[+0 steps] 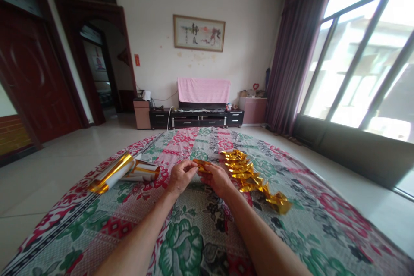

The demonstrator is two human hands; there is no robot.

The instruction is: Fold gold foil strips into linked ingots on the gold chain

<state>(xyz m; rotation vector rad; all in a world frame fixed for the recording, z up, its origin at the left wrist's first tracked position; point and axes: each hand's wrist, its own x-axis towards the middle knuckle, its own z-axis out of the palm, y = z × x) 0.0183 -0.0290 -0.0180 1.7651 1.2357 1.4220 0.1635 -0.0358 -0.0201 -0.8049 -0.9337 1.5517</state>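
You've got a small, shiny gold foil strip [201, 163] pinched between left hand [181, 177] and right hand [216, 177], roughly crosswise, partly covered by your fingers. Right of it: crumpled gold foil pieces [239, 168], rowed, slanting nearer and rightward. Left: two curled gold-and-white sheets [114, 173], side by side, lying flat.

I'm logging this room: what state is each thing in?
Gold strip, pinched by left hand and right hand
Gold pieces, creased, lying in a row
Rolls, lying on their sides
Cloth, spread out
Towel, draped
Drawers, shut
Curtain, drawn aside
Door, apparently shut
Pictures, hung
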